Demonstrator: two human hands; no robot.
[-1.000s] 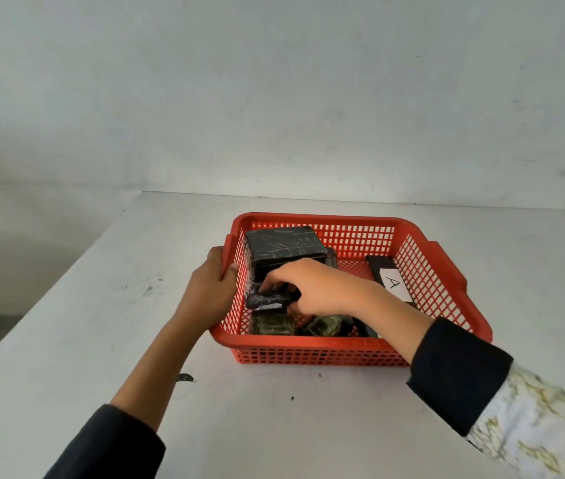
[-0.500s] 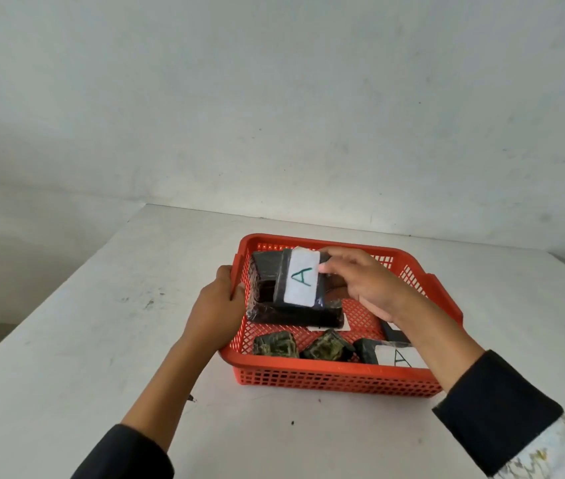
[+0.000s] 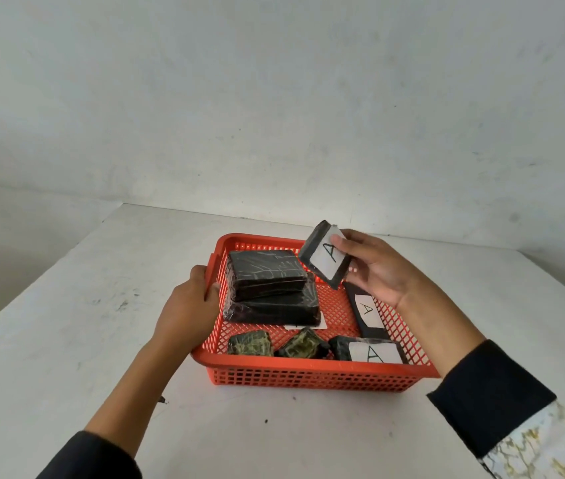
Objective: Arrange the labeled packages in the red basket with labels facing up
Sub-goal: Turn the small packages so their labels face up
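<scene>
A red basket [image 3: 312, 376] stands on the white table. My left hand [image 3: 189, 305] grips its left rim. My right hand [image 3: 379, 271] holds a small black package [image 3: 324, 259] above the basket's far right, its white "A" label facing me. Inside, two large black packages are stacked at the left, the upper one [image 3: 265, 274] on the lower one [image 3: 274, 307], with no label showing on top. A slim package [image 3: 365, 314] on the right and a package [image 3: 369, 352] at the front right show "A" labels. Two small greenish packages [image 3: 250, 344] [image 3: 302, 347] lie along the front.
The white table [image 3: 67, 305] extends around the basket, with its far edge against a pale wall [image 3: 274, 98]. A white label edge [image 3: 308, 326] peeks from under the lower large package. Small dark specks mark the tabletop in front.
My right hand picked a small package from the basket's left, turned its "A" label into view, and carried it up to the right. My left hand stayed on the rim.
</scene>
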